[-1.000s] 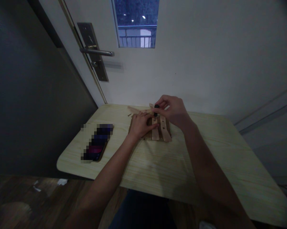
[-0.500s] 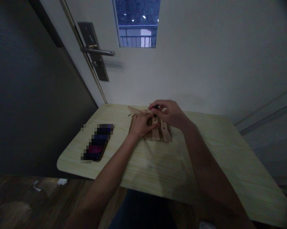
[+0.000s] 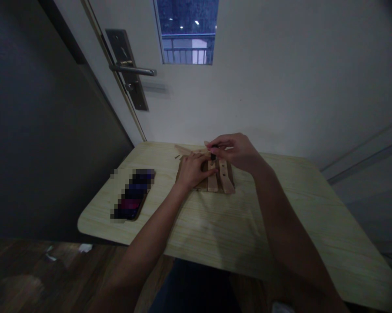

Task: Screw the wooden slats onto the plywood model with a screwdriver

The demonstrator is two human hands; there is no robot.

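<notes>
A brown board (image 3: 200, 184) lies on the table under my left hand (image 3: 193, 169). My left hand presses down on it, its thumb reaching across a pale wooden piece (image 3: 212, 182) and holding it there. Beside that piece, to its right, lies a second wooden piece (image 3: 226, 180) with small dark holes and a bent lower end. My right hand (image 3: 236, 152) pinches a small black screwdriver-like tool (image 3: 213, 156), held upright over the far end of the first piece. Its tip is too small to make out. More pale wood (image 3: 182, 150) lies behind my left hand, partly hidden.
A phone (image 3: 133, 195), partly pixelated, lies on the left of the light wood table (image 3: 280, 208). A tiny dark screw-like thing (image 3: 177, 156) is near the back edge. A white door (image 3: 264, 87) with a metal handle (image 3: 135, 70) stands right behind the table.
My right hand has shifted slightly right and its fingers have turned on the black tool, showing more of it. My left hand and the wooden pieces stay put.
</notes>
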